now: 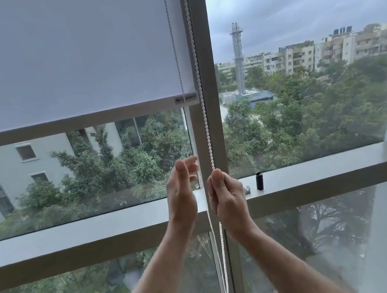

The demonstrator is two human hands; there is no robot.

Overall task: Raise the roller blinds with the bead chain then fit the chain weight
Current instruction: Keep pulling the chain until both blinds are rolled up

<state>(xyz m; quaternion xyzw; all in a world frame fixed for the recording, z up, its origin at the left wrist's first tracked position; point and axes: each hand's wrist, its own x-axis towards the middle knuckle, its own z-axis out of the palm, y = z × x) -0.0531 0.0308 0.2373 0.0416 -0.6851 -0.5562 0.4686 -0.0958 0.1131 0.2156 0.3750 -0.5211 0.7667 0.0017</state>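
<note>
1. At the window post (206, 66), the bead chain (197, 68) hangs straight down as a loop with two strands; its long axis is vertical and it passes between the two hands.
2. Right hand (226, 193) is fisted round the right-hand strand, thumb on top, fingers curled tight. That strand looks taut above the fist and slack below it.
3. Left hand (182, 192) is open, fingers spread and a little blurred, palm turned toward the other strand. It sits just beside that strand; I can't tell if it touches. It holds nothing.
4. Key relation: both strands run up and away from the hands, so any pull is along the chain's axis, downward. Right hand already has its strand; left hand is the nearer one to the free strand.
5. Blind (54, 54) covers the upper part of the left pane; its bottom bar (74, 120) is well above the sill, so my read is that raising is partly done.
6. Chain weight (259, 181), the small black cylinder, stands upright on the sill (320, 170), just right of the right hand and apart from the chain. Not fitted yet. A small shiny part lies between it and the hand; too small to identify.
7. Forearms reach up and forward, wrists near sill height, hands close together.
</note>
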